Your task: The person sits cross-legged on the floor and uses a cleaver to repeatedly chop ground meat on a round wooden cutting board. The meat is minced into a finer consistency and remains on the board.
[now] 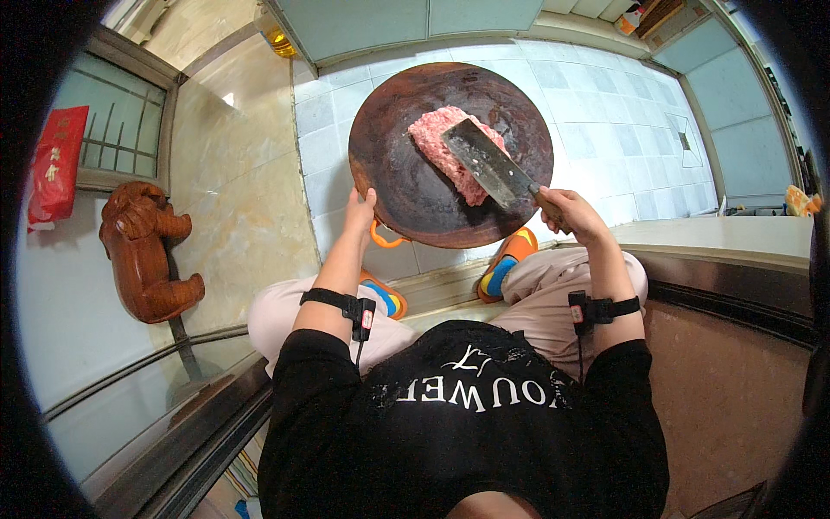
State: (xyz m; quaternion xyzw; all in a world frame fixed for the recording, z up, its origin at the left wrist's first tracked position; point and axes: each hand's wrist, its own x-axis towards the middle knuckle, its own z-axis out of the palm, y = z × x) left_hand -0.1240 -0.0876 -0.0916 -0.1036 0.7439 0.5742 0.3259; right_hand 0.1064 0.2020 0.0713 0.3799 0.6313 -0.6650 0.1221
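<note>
A round dark wooden chopping board is in front of my knees. Pink minced meat lies on it in a flattened heap. My right hand is closed round the handle of a cleaver. Its broad blade slants up to the left and lies over the right part of the meat, hiding some of it. At the board's near left edge is my left hand, its thumb and fingers gripping the rim. An orange ring handle sticks out from the rim beside that hand.
Grey tiles cover the floor around the board. My orange slippers are close to its near edge. A carved wooden elephant lies at the left, near a red packet. Pale green cabinets stand at the back; a ledge is at the right.
</note>
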